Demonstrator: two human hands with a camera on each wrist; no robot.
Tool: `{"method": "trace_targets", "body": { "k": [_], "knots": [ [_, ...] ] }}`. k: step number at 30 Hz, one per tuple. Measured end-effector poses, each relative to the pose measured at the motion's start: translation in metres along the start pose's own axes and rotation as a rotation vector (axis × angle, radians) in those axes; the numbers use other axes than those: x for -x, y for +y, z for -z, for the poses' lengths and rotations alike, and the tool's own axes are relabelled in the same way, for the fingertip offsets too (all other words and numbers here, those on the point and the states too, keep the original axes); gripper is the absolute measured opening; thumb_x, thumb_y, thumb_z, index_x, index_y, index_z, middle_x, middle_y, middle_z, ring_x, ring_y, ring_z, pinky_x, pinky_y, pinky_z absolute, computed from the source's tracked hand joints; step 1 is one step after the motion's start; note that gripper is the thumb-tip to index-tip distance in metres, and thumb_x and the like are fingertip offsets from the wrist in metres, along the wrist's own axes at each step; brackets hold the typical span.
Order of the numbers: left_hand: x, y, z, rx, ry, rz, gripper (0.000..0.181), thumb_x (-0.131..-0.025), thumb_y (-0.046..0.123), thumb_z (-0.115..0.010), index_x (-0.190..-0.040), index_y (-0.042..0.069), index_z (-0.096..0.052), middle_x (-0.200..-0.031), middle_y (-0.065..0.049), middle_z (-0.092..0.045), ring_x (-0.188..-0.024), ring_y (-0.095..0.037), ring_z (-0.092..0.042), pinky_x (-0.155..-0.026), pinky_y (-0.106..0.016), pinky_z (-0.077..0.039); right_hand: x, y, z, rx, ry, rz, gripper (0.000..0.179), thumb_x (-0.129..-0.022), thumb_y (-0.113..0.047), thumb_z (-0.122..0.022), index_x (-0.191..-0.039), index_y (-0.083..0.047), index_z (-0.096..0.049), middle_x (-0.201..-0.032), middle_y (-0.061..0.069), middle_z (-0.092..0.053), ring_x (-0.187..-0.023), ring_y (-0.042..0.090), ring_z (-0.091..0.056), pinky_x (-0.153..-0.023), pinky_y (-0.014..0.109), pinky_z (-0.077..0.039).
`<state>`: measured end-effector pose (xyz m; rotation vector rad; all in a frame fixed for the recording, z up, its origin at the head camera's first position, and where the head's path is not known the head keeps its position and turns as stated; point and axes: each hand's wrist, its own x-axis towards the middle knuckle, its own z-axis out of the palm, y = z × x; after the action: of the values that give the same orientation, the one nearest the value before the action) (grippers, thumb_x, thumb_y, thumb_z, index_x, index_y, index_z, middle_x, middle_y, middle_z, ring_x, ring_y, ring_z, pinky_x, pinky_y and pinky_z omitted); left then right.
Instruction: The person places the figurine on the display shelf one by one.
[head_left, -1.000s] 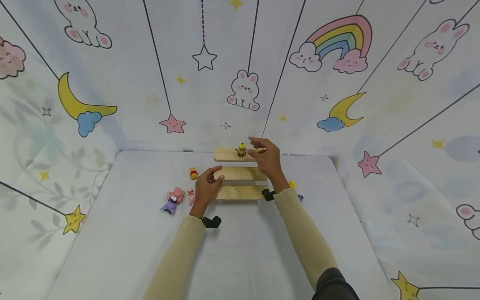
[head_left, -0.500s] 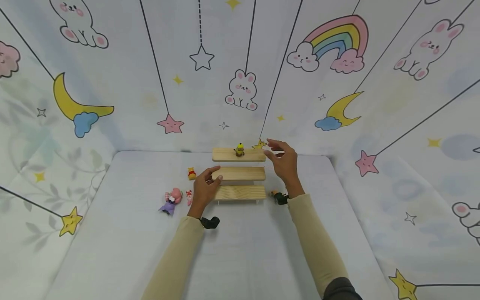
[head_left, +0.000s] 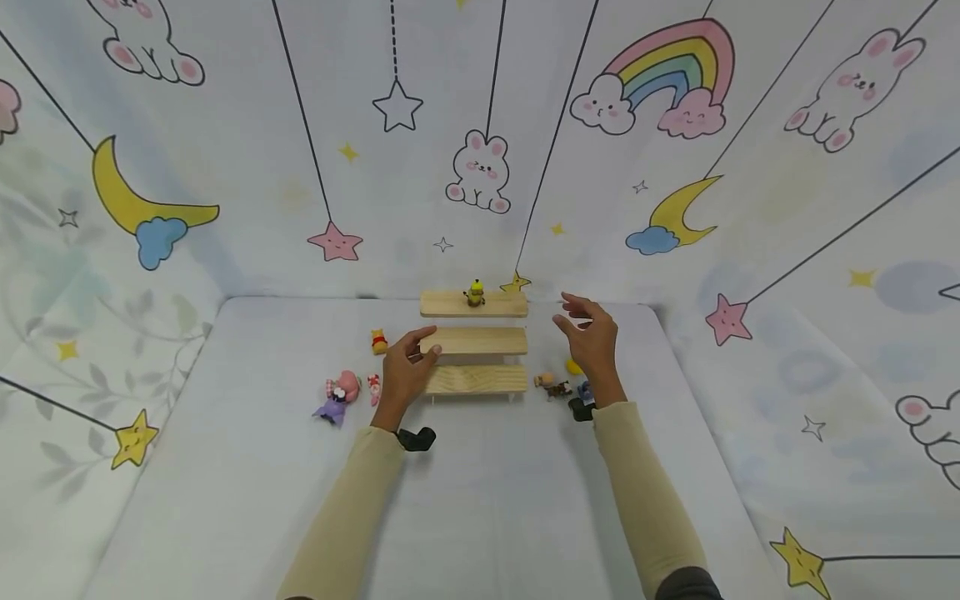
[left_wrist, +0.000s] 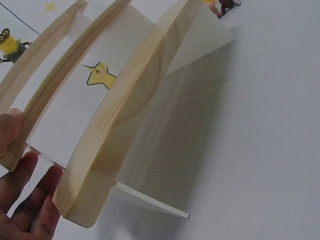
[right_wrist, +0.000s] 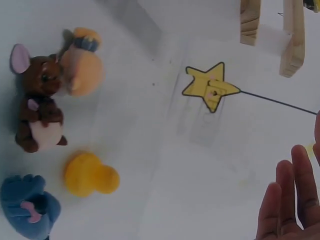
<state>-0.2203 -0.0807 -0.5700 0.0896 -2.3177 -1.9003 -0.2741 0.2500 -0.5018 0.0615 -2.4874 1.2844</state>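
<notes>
A wooden three-tier display stand [head_left: 474, 380] stands at the back of the white table. My left hand [head_left: 407, 373] grips the left end of its middle board, thumb on top; in the left wrist view its fingers [left_wrist: 42, 210] reach underneath. On the top board stands a yellow Minion figurine [head_left: 474, 294], upright. To the right of the stand, my right hand [head_left: 594, 342] is raised with relaxed, parted fingers and holds nothing. Below it lie a brown kangaroo figurine [right_wrist: 42, 107], a peach figurine [right_wrist: 82, 70], a yellow one [right_wrist: 87, 174] and a blue one [right_wrist: 30, 207].
Left of the stand are a Winnie-the-Pooh figurine [head_left: 378, 342], a small red-and-white figurine [head_left: 373, 388], a pink one [head_left: 347, 385] and a purple one [head_left: 331, 410]. A printed cloth backdrop [head_left: 420, 183] rises behind the table [head_left: 480, 500].
My right hand has drawn away from beside the Minion figurine, rightward and slightly down, past the end of the boards. The left hand keeps its grip on the stand. The figurine stays put.
</notes>
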Motion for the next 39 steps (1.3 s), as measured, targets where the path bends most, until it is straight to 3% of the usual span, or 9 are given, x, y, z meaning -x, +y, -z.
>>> {"method": "trace_targets", "body": {
  "k": [8,14,19,30,39],
  "knots": [
    [0.001,0.002,0.001,0.01,-0.01,0.002,0.042,-0.101,0.027,-0.075,-0.142,0.019,-0.069,-0.149,-0.008,-0.065,-0.133,-0.028,-0.065,-0.112,-0.048,-0.054,0.015,0.028,0.003,0.036,0.024,-0.092,0.045,-0.095,-0.023,-0.083,-0.138,-0.019,-0.071,-0.127,0.013,-0.074,-0.12,0.035,-0.065,-0.106,0.057,-0.05],
    [0.001,0.003,0.001,0.015,-0.001,-0.003,0.04,-0.101,0.027,-0.075,-0.141,0.021,-0.07,-0.15,-0.008,-0.065,-0.134,-0.029,-0.064,-0.113,-0.048,-0.054,0.026,0.046,0.002,0.069,0.035,-0.19,0.047,-0.092,-0.025,-0.086,-0.137,-0.016,-0.072,-0.127,0.013,-0.073,-0.12,0.035,-0.064,-0.107,0.054,-0.052],
    [0.002,0.003,0.001,0.015,0.0,-0.011,0.04,-0.101,0.027,-0.075,-0.141,0.022,-0.07,-0.15,-0.008,-0.064,-0.134,-0.029,-0.064,-0.112,-0.048,-0.054,0.033,0.062,-0.001,0.098,0.04,-0.225,0.047,-0.089,-0.025,-0.088,-0.133,-0.013,-0.074,-0.122,0.015,-0.073,-0.115,0.034,-0.065,-0.101,0.051,-0.055],
    [0.002,0.001,0.0,0.017,0.004,-0.003,0.038,-0.101,0.025,-0.075,-0.139,0.022,-0.071,-0.147,-0.007,-0.067,-0.133,-0.028,-0.065,-0.112,-0.048,-0.054,0.038,0.072,-0.005,0.176,-0.007,-0.321,0.041,-0.091,-0.019,-0.086,-0.125,0.0,-0.075,-0.118,0.024,-0.073,-0.113,0.041,-0.065,-0.099,0.055,-0.054],
    [0.002,0.001,0.0,0.021,0.002,-0.015,0.038,-0.101,0.025,-0.075,-0.139,0.024,-0.071,-0.146,-0.007,-0.068,-0.131,-0.027,-0.066,-0.111,-0.048,-0.055,0.038,0.086,-0.01,0.224,0.038,-0.308,0.032,-0.09,-0.018,-0.087,-0.113,0.003,-0.078,-0.103,0.025,-0.074,-0.095,0.04,-0.069,-0.085,0.053,-0.056]
  ]
}}
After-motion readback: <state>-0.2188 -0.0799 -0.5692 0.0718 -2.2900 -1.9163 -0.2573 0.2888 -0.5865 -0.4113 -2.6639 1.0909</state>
